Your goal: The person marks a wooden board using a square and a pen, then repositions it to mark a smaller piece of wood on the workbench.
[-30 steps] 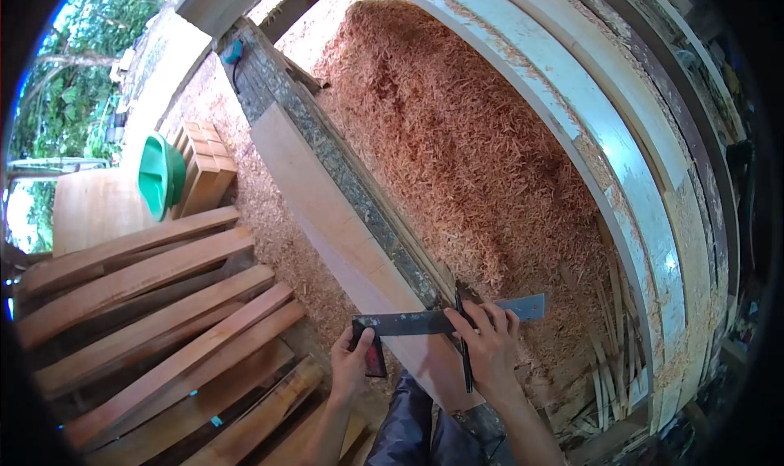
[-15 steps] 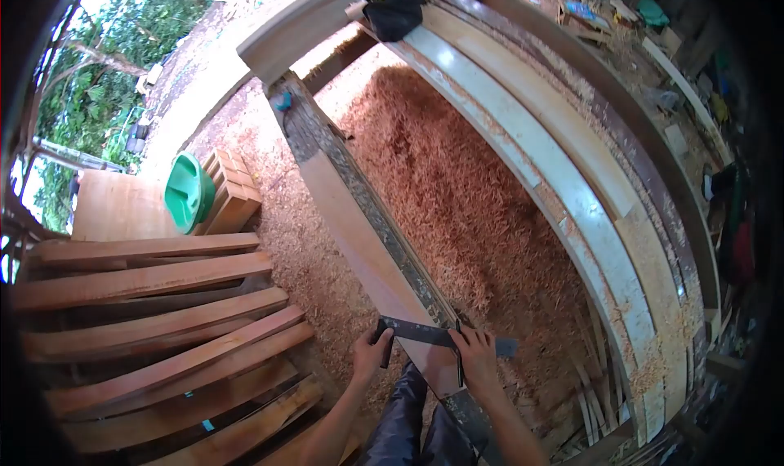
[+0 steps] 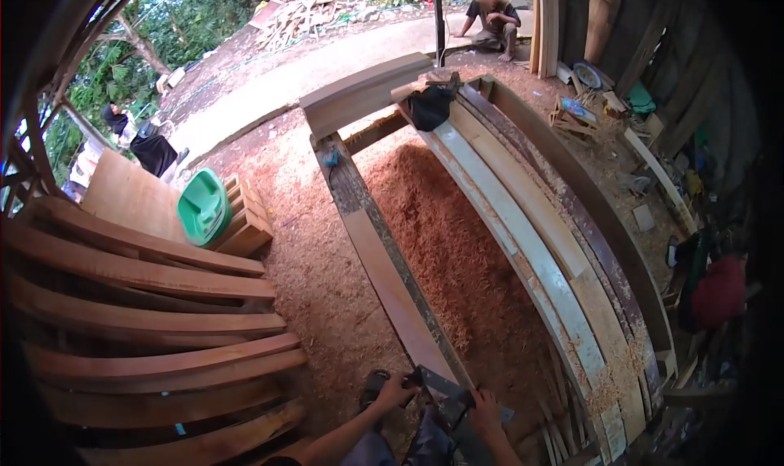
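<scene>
A long pale plank (image 3: 394,294) lies on a narrow weathered beam (image 3: 353,180) running away from me. Across the plank's near end rests a dark flat tool that looks like a try square (image 3: 443,385). My left hand (image 3: 396,392) is closed on its dark left end. At the blade's right part, my right hand (image 3: 485,414) has its fingers bent over the edge. Whether the right hand also holds something thin is too small to tell. The tip of the blade sticks out past the right hand.
Several reddish planks (image 3: 155,301) are laid out at left, near a green plastic basin (image 3: 203,207). Wood shavings (image 3: 433,237) heap beyond the beam. Long boards (image 3: 523,221) line the right, with a black cloth (image 3: 430,107) on their far end. A person (image 3: 492,25) sits at the back.
My view has tilted up, bringing the seated person and the far yard into sight. The hands and the square now appear lower, at the plank's near end.
</scene>
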`<state>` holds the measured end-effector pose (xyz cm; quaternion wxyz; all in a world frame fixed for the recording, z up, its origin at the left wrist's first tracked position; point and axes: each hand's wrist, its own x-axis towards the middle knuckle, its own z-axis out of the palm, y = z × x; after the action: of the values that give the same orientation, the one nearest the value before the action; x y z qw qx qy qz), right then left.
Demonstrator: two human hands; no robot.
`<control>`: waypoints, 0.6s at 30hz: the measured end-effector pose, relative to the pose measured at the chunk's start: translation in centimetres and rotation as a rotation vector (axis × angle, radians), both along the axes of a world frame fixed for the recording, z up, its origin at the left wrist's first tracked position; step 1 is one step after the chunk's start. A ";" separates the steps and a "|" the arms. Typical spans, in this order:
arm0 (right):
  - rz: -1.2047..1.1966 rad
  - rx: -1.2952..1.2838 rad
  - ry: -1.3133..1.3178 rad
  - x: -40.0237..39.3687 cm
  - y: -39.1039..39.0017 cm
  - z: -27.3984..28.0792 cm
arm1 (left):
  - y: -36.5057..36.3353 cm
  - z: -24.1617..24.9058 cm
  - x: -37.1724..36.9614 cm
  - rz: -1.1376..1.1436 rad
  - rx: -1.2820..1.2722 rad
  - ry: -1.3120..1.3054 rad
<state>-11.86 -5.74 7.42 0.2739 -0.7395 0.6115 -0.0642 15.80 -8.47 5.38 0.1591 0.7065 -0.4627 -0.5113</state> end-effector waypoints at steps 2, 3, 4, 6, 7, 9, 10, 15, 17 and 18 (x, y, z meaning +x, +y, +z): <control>-0.049 -0.005 -0.058 0.3 2.5 0.4 | 0.2 2.1 0.5 -0.138 -0.067 0.048; -0.079 0.004 -0.128 0.8 3.5 0.4 | 0.4 3.0 0.9 -0.196 -0.103 0.077; -0.081 -0.004 -0.124 1.7 4.0 0.9 | 0.6 3.0 1.4 -0.199 -0.111 0.081; -0.218 0.011 -0.102 3.5 6.5 1.9 | 1.4 2.5 2.1 -0.391 -0.161 -0.047; -0.256 0.024 -0.091 4.5 7.8 1.8 | 1.7 3.2 2.2 -0.380 -0.185 -0.066; -0.401 0.003 -0.094 6.1 10.4 0.9 | 1.8 4.3 2.3 -0.466 -0.213 -0.101; -0.465 -0.003 -0.096 7.0 11.6 1.6 | 1.9 4.7 2.3 -0.559 -0.224 -0.116; -0.705 -0.023 0.000 8.7 18.3 2.4 | 4.6 6.3 0.0 -0.808 -0.271 -0.175; -0.819 0.027 -0.020 8.6 22.0 1.0 | 6.1 5.0 -1.4 -0.952 -0.250 -0.186; -0.902 0.055 -0.076 8.2 23.4 0.2 | 6.6 4.1 -2.5 -1.046 -0.245 -0.215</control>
<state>-3.68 17.68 7.57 0.2605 -0.3888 0.8635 -0.1879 13.29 -1.91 9.52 -0.0837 0.4068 -0.8221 -0.3894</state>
